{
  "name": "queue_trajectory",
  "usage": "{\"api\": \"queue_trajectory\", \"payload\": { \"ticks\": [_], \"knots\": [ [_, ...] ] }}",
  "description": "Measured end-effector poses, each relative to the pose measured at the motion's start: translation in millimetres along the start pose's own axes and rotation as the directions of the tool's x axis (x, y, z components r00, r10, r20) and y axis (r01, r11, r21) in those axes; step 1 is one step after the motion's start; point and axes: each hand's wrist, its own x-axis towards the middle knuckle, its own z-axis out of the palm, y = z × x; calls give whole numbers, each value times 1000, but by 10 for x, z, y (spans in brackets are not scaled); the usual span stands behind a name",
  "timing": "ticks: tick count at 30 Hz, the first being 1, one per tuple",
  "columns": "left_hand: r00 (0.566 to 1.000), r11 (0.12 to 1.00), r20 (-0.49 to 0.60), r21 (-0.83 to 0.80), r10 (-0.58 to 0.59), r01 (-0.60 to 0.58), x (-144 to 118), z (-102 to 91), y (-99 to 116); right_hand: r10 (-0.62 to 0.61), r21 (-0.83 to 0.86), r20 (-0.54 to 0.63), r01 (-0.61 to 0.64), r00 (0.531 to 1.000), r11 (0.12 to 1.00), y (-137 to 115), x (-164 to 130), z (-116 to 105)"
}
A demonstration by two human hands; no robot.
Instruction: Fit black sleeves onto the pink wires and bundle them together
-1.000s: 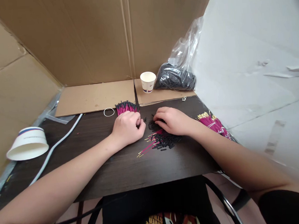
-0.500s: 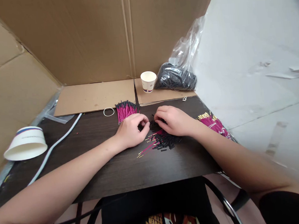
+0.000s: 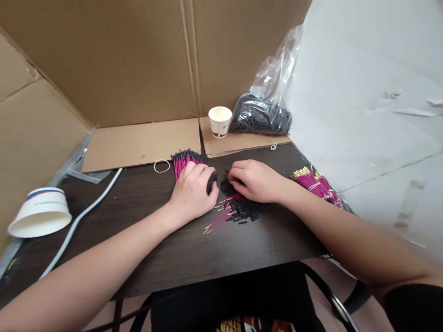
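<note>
Both hands low on the dark table [image 3: 167, 252], knuckles up, meeting over a small pile of black sleeves [image 3: 244, 210].

The left hand [image 3: 193, 191] lies palm down, fingers curled together, fingertips beside a bundle of magenta wires [image 3: 185, 160]; whether they pinch anything cannot be told. The right hand [image 3: 257, 179] is likewise curled, fingertips down in the far edge of the pile, grip hidden. Loose magenta wires with gold tips [image 3: 220, 218] lie across the pile's near edge. A second magenta bundle [image 3: 317, 181] sits by the right forearm. The paper cup [image 3: 220, 121] carries a small printed mark, unreadable; shirt lettering is partly visible but illegible.
</note>
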Motion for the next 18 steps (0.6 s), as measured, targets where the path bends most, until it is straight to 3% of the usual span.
{"api": "queue_trajectory", "payload": {
  "ticks": [5, 9, 15, 18],
  "knots": [
    [1000, 1000, 22, -12, 10, -10, 1, 3, -13, 17, -71, -15, -18, 1000, 997, 24, 3, -23],
    [1000, 999, 20, -48, 21, -20, 14, 7, -26, 44, -65, -97, -50, 994, 997, 35, -17, -79],
    [998, 993, 48, -109, 41, -36, 27, 21, -45, 49, 271, -161, -4, 986, 963, -164, -54, -257],
    [996, 993, 61, -103, 60, -54, 29, 22, -50, -34, 597, -97, 86, 995, 798, -388, -126, -428]
  ]
}}
